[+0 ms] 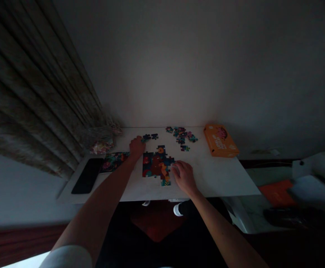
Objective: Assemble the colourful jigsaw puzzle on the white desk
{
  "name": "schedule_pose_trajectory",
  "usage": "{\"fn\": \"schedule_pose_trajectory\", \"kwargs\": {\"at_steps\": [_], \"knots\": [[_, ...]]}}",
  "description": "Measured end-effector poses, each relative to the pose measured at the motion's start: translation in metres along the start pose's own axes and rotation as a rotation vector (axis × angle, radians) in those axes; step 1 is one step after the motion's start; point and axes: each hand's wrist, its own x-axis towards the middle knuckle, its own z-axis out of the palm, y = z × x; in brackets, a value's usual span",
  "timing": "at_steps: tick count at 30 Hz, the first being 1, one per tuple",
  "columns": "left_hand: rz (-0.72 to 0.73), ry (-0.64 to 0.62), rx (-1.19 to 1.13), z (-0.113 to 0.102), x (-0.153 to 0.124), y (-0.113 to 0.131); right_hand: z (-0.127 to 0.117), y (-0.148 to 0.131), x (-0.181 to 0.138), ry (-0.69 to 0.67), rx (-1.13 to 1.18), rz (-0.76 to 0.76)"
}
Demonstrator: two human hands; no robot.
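A partly joined jigsaw (156,164) with dark blue, red and orange patches lies in the middle of a white table (215,175). My left hand (137,146) reaches past its upper left corner, fingers curled at a small cluster of joined pieces (150,137). My right hand (183,176) rests at the jigsaw's right edge, fingers bent down on the pieces there. Several loose pieces (182,134) lie scattered at the back of the table. The room is dim and small detail is hard to read.
An orange puzzle box (220,140) sits at the back right. A black phone (88,175) and a colourful picture sheet (114,161) lie at the left. A curtain (39,96) hangs at the left; a wall stands behind the table. Clutter lies on the floor at right.
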Motion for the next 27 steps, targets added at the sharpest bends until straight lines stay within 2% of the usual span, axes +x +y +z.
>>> {"fn": "schedule_pose_trajectory", "kwargs": {"at_steps": [6,11,14,19,23,27], "knots": [[-0.110,0.077,-0.040,-0.012,0.012,-0.035,0.000,0.000,0.000,-0.012,0.000,0.006],[-0.130,0.033,0.018,-0.017,0.016,-0.057,0.001,0.000,-0.001,-0.020,-0.007,-0.005],[-0.066,0.045,0.048,-0.014,0.016,-0.051,0.001,0.001,-0.001,-0.004,-0.009,-0.003],[0.195,0.037,0.095,-0.004,0.016,-0.024,0.004,0.002,-0.002,0.001,-0.027,-0.001],[0.182,-0.037,0.101,0.002,0.020,-0.012,0.005,0.002,-0.002,-0.008,-0.028,-0.001],[0.143,-0.047,0.096,0.001,0.025,-0.010,0.005,0.003,-0.002,-0.020,-0.025,0.010]]}}
